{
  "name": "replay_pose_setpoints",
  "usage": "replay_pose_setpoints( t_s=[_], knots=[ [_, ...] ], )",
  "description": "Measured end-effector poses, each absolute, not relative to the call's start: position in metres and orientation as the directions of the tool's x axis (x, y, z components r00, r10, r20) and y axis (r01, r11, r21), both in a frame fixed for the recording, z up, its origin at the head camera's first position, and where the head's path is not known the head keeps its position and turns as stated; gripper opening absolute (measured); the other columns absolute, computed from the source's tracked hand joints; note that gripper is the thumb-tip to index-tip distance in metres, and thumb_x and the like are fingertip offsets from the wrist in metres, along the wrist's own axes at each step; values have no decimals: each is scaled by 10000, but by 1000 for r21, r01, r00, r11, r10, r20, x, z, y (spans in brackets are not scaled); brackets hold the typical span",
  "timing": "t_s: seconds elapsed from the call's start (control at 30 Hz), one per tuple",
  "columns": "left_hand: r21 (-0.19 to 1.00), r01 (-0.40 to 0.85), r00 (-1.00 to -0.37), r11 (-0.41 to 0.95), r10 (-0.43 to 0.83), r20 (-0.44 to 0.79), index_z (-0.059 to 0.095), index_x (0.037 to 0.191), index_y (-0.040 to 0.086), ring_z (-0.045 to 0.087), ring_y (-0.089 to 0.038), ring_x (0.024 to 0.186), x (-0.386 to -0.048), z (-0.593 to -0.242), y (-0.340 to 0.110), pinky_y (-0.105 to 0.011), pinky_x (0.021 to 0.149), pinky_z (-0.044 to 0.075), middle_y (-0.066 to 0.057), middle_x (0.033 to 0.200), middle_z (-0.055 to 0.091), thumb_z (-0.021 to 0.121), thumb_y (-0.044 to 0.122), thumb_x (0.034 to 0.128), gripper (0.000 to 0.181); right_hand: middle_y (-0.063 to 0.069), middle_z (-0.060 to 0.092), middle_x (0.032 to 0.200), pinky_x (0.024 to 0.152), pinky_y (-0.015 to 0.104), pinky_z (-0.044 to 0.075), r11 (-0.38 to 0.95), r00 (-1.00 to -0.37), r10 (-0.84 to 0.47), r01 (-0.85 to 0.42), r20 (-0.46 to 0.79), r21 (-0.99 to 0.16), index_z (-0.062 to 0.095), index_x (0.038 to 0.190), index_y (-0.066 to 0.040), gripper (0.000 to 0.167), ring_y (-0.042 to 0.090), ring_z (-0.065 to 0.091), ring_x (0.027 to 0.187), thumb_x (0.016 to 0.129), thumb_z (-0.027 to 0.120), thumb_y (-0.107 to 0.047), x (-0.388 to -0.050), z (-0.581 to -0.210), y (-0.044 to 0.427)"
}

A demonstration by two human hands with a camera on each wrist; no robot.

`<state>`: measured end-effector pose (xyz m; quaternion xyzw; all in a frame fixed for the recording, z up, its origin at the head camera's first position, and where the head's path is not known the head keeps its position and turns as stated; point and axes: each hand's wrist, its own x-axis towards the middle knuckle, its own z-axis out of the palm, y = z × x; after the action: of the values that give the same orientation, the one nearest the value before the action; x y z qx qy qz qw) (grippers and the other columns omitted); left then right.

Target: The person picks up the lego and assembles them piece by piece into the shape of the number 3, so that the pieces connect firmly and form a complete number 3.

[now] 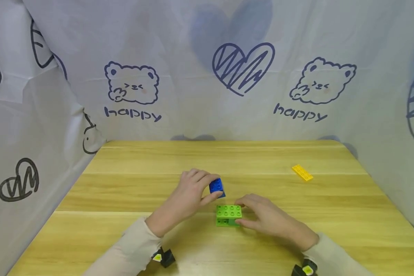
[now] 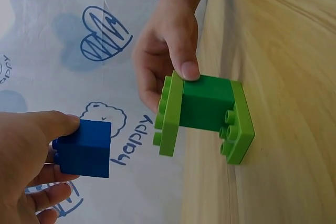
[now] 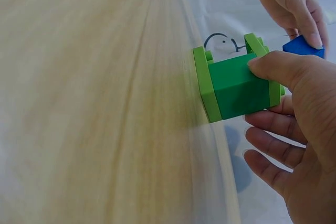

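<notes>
My left hand point(image 1: 192, 191) pinches a blue toy brick point(image 1: 216, 186) between thumb and fingers, raised off the table. Just right of it, my right hand point(image 1: 267, 215) grips a green brick stack by its right end. In the left wrist view the stack shows a dark green brick point(image 2: 207, 103) between a light green upper plate point(image 2: 170, 116) and a light green lower plate point(image 2: 243, 124). The dark brick fills only the right part, leaving a gap with bare studs at the left. Blue brick and stack are apart. The right thumb point(image 3: 278, 66) presses on the dark green brick's side.
A yellow flat plate point(image 1: 302, 173) lies on the wooden table point(image 1: 131, 165), farther back and to the right. White printed cloth point(image 1: 193, 84) hangs behind the table and along both sides.
</notes>
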<state>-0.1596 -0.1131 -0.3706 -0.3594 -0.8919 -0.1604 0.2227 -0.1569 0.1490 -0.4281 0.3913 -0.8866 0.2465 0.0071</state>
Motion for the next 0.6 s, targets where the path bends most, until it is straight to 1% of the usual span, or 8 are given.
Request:
replay_pose_setpoints(
  t_s=[0.1, 0.4, 0.6],
  knots=[
    [138, 735, -628, 664, 589, 509, 645, 1226, 91, 568, -236, 1032, -159, -369, -108, -418, 826, 425, -36, 1110, 664, 684, 396, 912, 439, -52, 622, 1138, 884, 362, 512, 572, -695, -689, -695, 205, -435, 604, 1241, -126, 472, 124, 594, 1023, 936, 618, -486, -158, -428, 149],
    [166, 757, -629, 631, 638, 445, 644, 1239, 130, 555, -205, 1045, -158, -369, -91, -421, 870, 416, -14, 1142, 653, 646, 412, 939, 412, -67, 627, 1115, 889, 353, 510, 544, -687, -693, -698, 221, -465, 616, 1239, -140, 427, 129, 600, 1022, 920, 674, -417, -159, -423, 150],
    [164, 767, -628, 620, 673, 392, 641, 1259, 160, 551, -181, 1033, -157, -374, -86, -388, 844, 406, 18, 1137, 656, 623, 452, 941, 432, -98, 619, 1079, 866, 355, 516, 549, -695, -692, -681, 193, -484, 622, 1203, -160, 398, 111, 593, 998, 928, 652, -447, -160, -422, 150]
  ],
)
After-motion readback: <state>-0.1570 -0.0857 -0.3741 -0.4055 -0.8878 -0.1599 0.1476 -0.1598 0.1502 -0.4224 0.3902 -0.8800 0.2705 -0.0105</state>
